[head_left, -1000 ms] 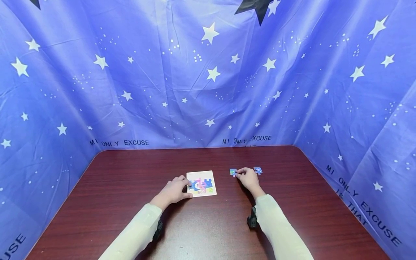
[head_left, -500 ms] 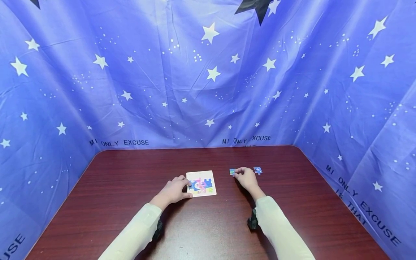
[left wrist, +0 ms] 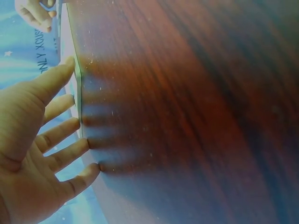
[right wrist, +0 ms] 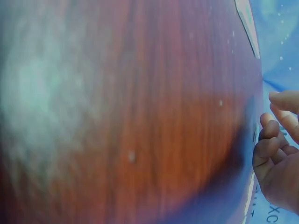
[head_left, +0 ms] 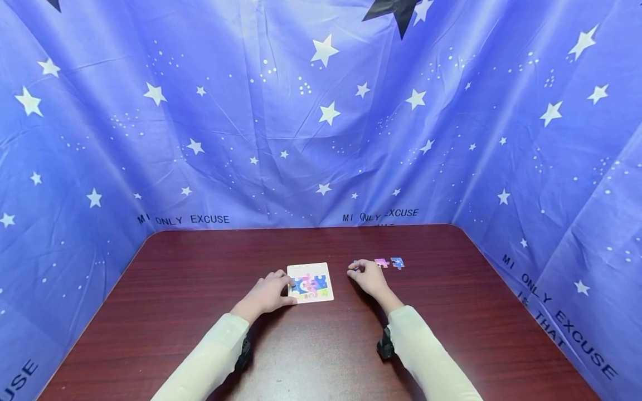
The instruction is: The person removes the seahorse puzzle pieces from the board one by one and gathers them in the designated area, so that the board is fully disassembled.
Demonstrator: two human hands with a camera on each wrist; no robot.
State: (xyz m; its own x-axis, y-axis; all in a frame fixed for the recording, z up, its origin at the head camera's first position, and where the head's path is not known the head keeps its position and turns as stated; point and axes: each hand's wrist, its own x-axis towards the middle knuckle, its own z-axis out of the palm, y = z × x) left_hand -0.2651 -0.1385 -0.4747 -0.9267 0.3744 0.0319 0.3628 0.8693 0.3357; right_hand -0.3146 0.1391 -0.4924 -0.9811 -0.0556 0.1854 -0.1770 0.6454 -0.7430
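Note:
In the head view my left hand (head_left: 268, 292) rests at the left side of a square jigsaw tray (head_left: 307, 267) with a pink and blue picture partly filled in. Its thumb lies at the near left corner. In the left wrist view the fingers (left wrist: 65, 154) spread out fairly straight along the tray's edge. To the right of the tray, my right hand (head_left: 370, 278) pinches a small blue-green puzzle piece (head_left: 355, 262) between thumb and fingers, which mostly hide it. Just behind that hand lie a pink puzzle piece (head_left: 382, 263) and a blue puzzle piece (head_left: 397, 263).
Everything lies on a dark red-brown wooden table (head_left: 200, 256). A blue curtain with white stars (head_left: 321, 139) encloses its back and sides. Black wrist cameras sit under both light sleeves, one being the right camera (head_left: 384, 345).
My right hand has closed over the blue-green puzzle piece and shifted left, uncovering the pink piece behind it. The left hand and the tray have stayed in place.

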